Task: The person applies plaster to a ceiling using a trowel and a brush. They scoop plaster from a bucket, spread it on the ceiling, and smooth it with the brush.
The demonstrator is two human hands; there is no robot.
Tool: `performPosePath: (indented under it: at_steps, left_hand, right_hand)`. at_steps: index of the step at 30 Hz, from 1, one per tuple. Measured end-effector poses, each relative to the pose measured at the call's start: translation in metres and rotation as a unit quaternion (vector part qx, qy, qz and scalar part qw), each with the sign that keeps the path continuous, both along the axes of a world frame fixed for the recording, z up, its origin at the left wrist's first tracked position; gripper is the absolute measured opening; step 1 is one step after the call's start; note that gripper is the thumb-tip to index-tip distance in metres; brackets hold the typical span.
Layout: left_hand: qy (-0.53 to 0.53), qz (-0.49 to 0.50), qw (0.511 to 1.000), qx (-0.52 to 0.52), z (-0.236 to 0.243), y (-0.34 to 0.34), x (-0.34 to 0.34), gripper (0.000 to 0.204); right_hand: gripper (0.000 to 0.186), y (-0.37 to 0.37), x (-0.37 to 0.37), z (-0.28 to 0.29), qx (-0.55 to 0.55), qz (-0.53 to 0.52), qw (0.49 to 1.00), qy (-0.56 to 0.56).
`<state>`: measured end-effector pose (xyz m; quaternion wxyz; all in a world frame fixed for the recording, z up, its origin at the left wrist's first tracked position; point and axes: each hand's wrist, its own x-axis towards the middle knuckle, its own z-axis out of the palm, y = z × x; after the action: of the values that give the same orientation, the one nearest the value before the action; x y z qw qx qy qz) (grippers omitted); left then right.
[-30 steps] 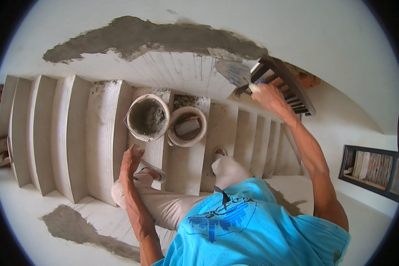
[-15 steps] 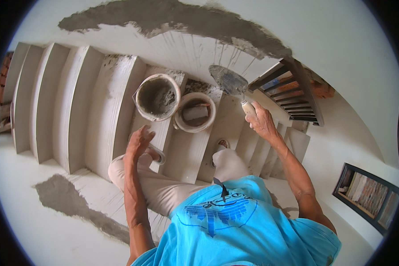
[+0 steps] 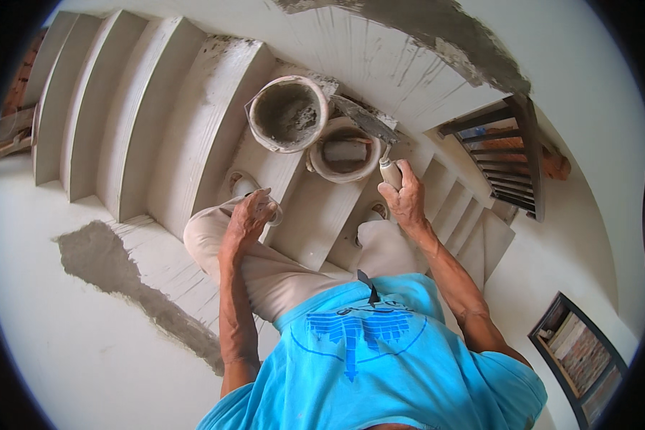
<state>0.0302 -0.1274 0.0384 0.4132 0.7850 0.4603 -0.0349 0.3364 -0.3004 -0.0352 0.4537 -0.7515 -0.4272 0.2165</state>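
My right hand (image 3: 408, 199) is closed around the wooden handle of a trowel (image 3: 366, 120). The mortar-smeared blade slants up and left, seen nearly edge-on over the far rim of the smaller bucket (image 3: 342, 175). Whether it touches that rim, I cannot tell. Inside this bucket lies a pale flat-faced object (image 3: 344, 153). A larger bucket (image 3: 251, 117) stands beside it on the left, holding grey wet mortar (image 3: 292, 115). Near my left knee, my left hand (image 3: 251, 215) has loosely bent fingers, somewhat apart, with nothing seen in them.
Both buckets stand on stair treads (image 3: 215, 107) that rise to the left and descend to the right. A dark slatted railing (image 3: 505, 154) is at the right. Grey mortar patches (image 3: 466, 43) mark the far wall and the near-left wall (image 3: 104, 258). My sandalled feet are on the steps.
The trowel has come down from beside the wall toward the smaller bucket, its blade turning nearly edge-on. My left hand has drawn back from the larger bucket toward my knee. The view has shifted.
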Motion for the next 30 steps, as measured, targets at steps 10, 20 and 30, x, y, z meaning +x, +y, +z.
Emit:
performPosePath:
  at_steps: [10,20,30]
  left_hand:
    - [-0.059,0.112,0.992,0.007,-0.007,-0.008,-0.011,0.048]
    - [0.009,0.092,0.995,0.035,-0.030,-0.020,-0.025,0.046]
    - [0.035,0.091,0.995,0.024,-0.023,-0.015,-0.014,0.046]
  right_hand:
    - [0.033,0.101,-0.026,0.030,0.151,0.037,0.988,0.014]
    - [0.030,0.135,-0.047,-0.105,-0.121,0.148,0.979,-0.067]
    - [0.033,0.138,-0.044,-0.130,-0.141,0.195,0.967,-0.086]
